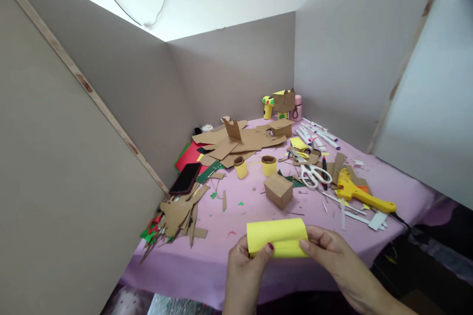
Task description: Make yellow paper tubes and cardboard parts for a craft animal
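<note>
A curled sheet of yellow paper (276, 232) is held near the table's front edge, its lower edge folded over toward me. My left hand (251, 261) grips its left end, thumb in front and fingers behind. At the right end, my right hand (325, 246) pinches it the same way. Just beyond the paper sits a small brown cardboard box (279, 191). Behind that stand two short cardboard rings wrapped in yellow, one on the left (241, 168) and one on the right (269, 167).
White-handled scissors (314, 175) and a yellow glue gun (360, 194) lie at right, near several markers (325, 137). Cardboard scraps (177, 216) and a dark phone (185, 178) are at left. Large cardboard pieces (251, 139) cover the back. Grey panels (236, 69) enclose the purple-covered table (218, 256).
</note>
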{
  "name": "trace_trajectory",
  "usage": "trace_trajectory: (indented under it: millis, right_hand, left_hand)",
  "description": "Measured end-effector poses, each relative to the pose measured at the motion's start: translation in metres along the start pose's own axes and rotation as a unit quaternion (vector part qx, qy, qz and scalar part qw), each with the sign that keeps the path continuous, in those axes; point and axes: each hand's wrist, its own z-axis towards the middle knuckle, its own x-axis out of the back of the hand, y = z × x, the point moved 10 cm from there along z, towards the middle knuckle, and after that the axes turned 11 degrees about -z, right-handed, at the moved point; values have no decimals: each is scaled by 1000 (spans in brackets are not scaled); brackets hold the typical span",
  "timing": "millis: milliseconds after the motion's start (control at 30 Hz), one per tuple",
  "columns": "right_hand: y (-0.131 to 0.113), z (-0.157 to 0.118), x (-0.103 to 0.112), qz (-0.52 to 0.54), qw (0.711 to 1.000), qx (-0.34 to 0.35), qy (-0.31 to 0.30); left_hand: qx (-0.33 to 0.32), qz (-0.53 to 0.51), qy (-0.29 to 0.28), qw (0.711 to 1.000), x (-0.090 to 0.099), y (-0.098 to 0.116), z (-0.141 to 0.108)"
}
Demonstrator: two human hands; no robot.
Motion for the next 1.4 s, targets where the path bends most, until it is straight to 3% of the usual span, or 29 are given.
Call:
trace_trajectory:
  millis: [233, 433, 500, 600, 667, 767, 900, 1000, 1100, 1167, 1233, 1300, 1333, 1400]
  right_hand:
    - [-1, 0, -3, 50, 995, -10, -82]
    - [10, 6, 8, 95, 992, -39, -77]
    - [14, 7, 15, 120, 990, -52, -57]
    - [24, 7, 23, 178, 980, -85, -25]
    - [32, 4, 21, 227, 967, -118, -11]
    - [41, -1, 5, 280, 946, -159, -23]
    - [47, -8, -10, 270, 945, -180, -37]
    - [48, -10, 9, 184, 970, -156, 5]
    - [31, -11, 61, -7, 989, -84, 125]
    - [6, -13, 95, -136, 969, -18, 207]
    - [-19, -11, 117, -269, 932, 32, 239]
    - [-47, -8, 130, -448, 850, 79, 264]
    - [-60, -9, 138, -537, 786, 95, 291]
    - [-72, -7, 159, -606, 719, 94, 327]
  left_hand:
    - [55, -28, -67, 996, -13, 2, -6]
    - [88, -52, -75, 992, -12, 0, -9]
    - [66, -50, -37, 996, 0, 3, -5]
    - [-56, -38, 34, 997, 20, 18, -1]
    - [-130, -65, 39, 989, 19, 21, -2]
    - [-94, -186, -7, 978, -3, -3, 0]
    - [-71, -227, 20, 971, -14, -15, -1]
    - [-30, -262, 61, 963, -9, -18, -1]
    - [-10, -288, 101, 952, -2, -19, -2]
    - [-2, -295, 112, 949, 0, -21, -4]
    - [3, -294, 115, 949, -1, -25, -4]
    - [5, -287, 119, 950, 1, -28, -3]
    - [5, -281, 123, 952, 3, -28, -2]
    - [-1, -263, 134, 956, 9, -28, 2]
